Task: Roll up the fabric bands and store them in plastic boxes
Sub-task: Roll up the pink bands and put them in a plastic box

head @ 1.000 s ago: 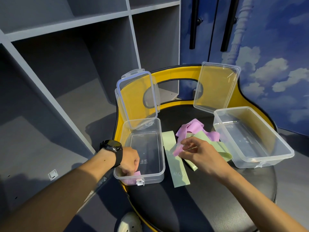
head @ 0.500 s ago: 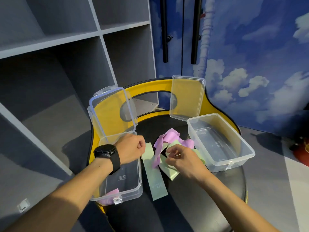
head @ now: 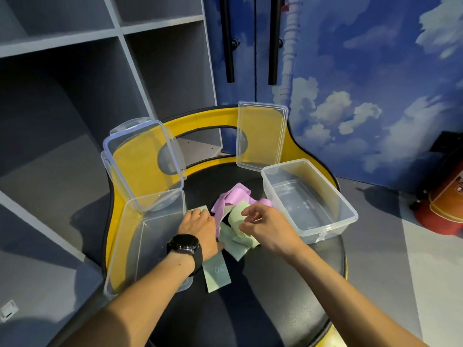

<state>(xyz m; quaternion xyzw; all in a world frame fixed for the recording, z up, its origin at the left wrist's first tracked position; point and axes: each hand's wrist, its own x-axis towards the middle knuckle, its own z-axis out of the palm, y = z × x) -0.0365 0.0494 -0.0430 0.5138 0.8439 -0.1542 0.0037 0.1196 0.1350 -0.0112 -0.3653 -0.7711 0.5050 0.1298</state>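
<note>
A heap of fabric bands lies mid-seat: a purple band (head: 234, 197) on top, a light green band (head: 239, 214) folded under it, and a long green strip (head: 217, 274) running toward me. My right hand (head: 266, 225) pinches the edge of the folded green band. Palm down, my left hand (head: 200, 225), with a black watch, covers the long strip beside the heap; its fingertips are hidden. A clear left box (head: 130, 236) and a clear right box (head: 333, 196) flank the heap. My left forearm covers the near end of the left box.
Everything sits on a black round seat with a yellow backrest (head: 200, 118). Two clear lids lean on the backrest: one (head: 142, 164) behind the left box, one (head: 260, 136) behind the right box. Grey shelves stand at left, a red extinguisher (head: 443, 206) at right.
My left hand left the near end of the left box and moved right onto the bands. My right hand stayed at the green band. The view shifted right.
</note>
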